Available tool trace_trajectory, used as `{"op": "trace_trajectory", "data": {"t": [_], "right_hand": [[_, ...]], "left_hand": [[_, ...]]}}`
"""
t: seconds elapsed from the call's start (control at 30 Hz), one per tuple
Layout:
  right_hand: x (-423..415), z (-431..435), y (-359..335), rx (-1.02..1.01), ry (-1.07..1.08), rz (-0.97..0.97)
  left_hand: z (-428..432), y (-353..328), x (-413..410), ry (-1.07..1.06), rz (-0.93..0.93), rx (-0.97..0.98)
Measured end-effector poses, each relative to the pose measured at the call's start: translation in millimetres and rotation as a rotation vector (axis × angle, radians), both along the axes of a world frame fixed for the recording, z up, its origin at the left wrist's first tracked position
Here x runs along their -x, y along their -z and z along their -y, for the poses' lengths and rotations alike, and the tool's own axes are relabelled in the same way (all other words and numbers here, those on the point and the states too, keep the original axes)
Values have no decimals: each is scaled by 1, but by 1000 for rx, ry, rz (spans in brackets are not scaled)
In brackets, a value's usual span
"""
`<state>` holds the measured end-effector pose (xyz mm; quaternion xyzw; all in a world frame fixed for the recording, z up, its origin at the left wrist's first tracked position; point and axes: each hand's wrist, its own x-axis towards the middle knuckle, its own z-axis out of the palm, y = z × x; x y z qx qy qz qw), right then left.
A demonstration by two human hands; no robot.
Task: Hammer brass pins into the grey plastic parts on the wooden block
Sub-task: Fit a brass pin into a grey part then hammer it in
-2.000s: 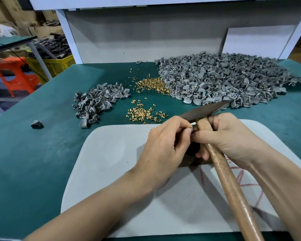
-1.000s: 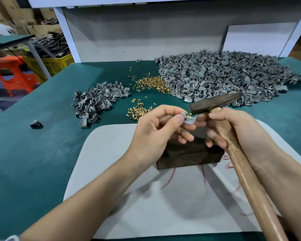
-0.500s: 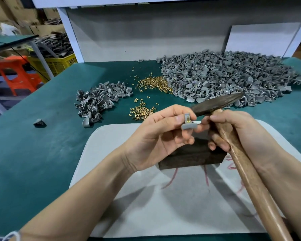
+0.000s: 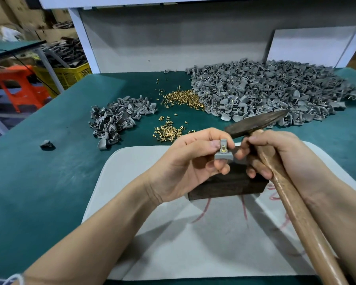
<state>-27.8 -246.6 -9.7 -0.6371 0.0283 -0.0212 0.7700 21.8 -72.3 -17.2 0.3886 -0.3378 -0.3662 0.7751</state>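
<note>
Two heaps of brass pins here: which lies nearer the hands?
The smaller, scattered heap just beyond the left hand; the bigger heap sits farther back, against the large pile of grey parts.

We record the left hand (image 4: 185, 167) and right hand (image 4: 282, 157) bare, arms uncovered; a thin white cord (image 4: 14, 278) rings the left arm.

Teal-green worktop (image 4: 49, 192), pale grey mat (image 4: 193, 254) scrawled with red lines, dark brown block (image 4: 224, 186), grey plastic part (image 4: 285, 155) with golden brass pin (image 4: 285, 148), brown hammer handle (image 4: 296, 212)
</note>
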Motion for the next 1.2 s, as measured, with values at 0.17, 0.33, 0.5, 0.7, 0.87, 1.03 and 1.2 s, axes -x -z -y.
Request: {"op": "trace_trajectory", "data": {"t": [0.17,0.33,0.5,0.7,0.87,1.03,1.2], "right_hand": [[5,2,-12,70,39,-73],[8,-4,-34,595,156,-195],[4,-24,-52,1018,121,-160],[1,-36,-58,1138,147,-217],[3,-41,-51,1103,209,-216],[-4,-50,-50,1067,213,-271],[-4,-52,-47,985,256,-327]], "left_hand": [[-2,5,-10,-491,482,-338],[5,23,-14,-816,714,-754],[5,23,-16,-797,645,-787],[4,22,-15,-789,668,-771],[5,22,-16,-784,667,-762],[6,23,-16,-792,647,-736],[5,26,-17,-781,650,-707]]}}
